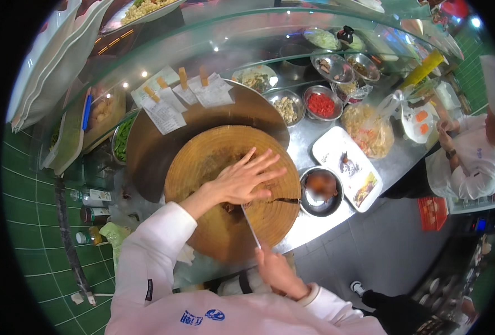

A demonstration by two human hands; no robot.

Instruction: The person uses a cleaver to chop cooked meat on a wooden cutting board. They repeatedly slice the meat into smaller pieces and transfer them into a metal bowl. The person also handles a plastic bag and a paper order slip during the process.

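Note:
A thick round wooden chopping block (209,159) with a crack on its right side lies before me. Over its middle my left hand (247,178) is spread, palm down, fingers apart. Small dark pieces of food (229,208) show just below that palm; what lies under the hand is hidden. My right hand (279,270), at the block's near edge, is closed round the handle of a knife (251,228). The blade is seen nearly edge-on and reaches from that hand up to the food beside the left palm.
Right of the block stand a metal bowl with reddish-brown food (321,191) and a white tray (348,169). Behind are bowls of red chopped food (322,104) and a curved metal guard (247,104) with clipped papers. A person (469,155) stands at the right.

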